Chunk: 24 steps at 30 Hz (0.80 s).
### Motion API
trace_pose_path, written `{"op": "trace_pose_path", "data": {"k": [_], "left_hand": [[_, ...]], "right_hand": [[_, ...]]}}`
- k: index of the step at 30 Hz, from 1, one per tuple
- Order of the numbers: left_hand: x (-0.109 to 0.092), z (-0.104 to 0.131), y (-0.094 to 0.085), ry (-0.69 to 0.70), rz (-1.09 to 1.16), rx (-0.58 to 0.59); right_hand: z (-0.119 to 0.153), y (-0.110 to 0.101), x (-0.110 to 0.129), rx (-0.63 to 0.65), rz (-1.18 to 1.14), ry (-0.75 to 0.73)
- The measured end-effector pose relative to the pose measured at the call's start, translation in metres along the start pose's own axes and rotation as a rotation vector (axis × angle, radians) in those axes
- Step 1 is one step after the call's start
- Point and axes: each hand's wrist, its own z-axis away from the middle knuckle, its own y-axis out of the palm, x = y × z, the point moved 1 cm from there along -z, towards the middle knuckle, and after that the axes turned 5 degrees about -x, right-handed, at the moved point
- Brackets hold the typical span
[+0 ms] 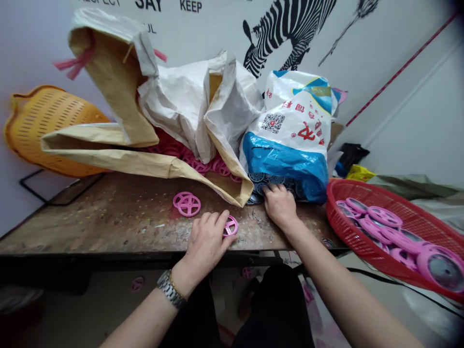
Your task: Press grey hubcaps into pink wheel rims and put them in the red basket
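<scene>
My left hand [208, 237] is closed at the table's front edge, fingers and thumb around a pink spoked wheel [232, 226] that juts out past the fingers. Two more pink wheels [189, 205] overlap on the tabletop just beyond it. At the mouth of a blue and white plastic bag [290, 130], my right hand [280, 205] curls its fingers among dark grey discs [258, 178]. Its fingertips are partly hidden, so what they grip cannot be made out. Many pink wheels [197, 164] fill the open paper-lined sack [174, 168] to the left.
A red basket [335, 203] at the right holds pink wheels fitted with grey discs [444, 270]. An orange perforated basket [54, 116] leans at the far left near a black wire frame [39, 195]. Loose pink wheels lie on the floor [137, 283] below the worn wooden table [108, 217].
</scene>
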Motion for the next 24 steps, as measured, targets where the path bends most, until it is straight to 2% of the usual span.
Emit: {"op": "trace_pose_path", "data": {"k": [4, 9, 11, 13, 15, 18, 24], "left_hand": [[0.006, 0.002, 0.003, -0.013, 0.103, -0.06], [0.011, 0.004, 0.001, 0.022, 0.336, -0.082], [0.009, 0.004, -0.001, 0.034, 0.402, -0.094], [0.006, 0.004, -0.003, 0.055, 0.435, -0.103], [0.003, 0.004, -0.005, 0.09, 0.455, -0.103], [-0.004, 0.005, -0.007, 0.163, 0.486, -0.104], [-0.018, 0.009, -0.014, 0.315, 0.511, -0.1]], "right_hand": [[0.001, -0.006, -0.009, -0.084, -0.103, 0.055], [0.015, -0.034, -0.014, -0.195, -0.317, 0.208], [0.028, -0.046, -0.01, -0.147, -0.621, 0.32], [0.042, -0.056, -0.001, -0.041, -0.995, 0.454], [0.057, -0.062, 0.009, 0.077, -1.219, 0.543], [0.075, -0.064, 0.023, 0.192, -1.316, 0.596], [0.093, -0.057, 0.046, 0.299, -1.45, 0.64]]}}
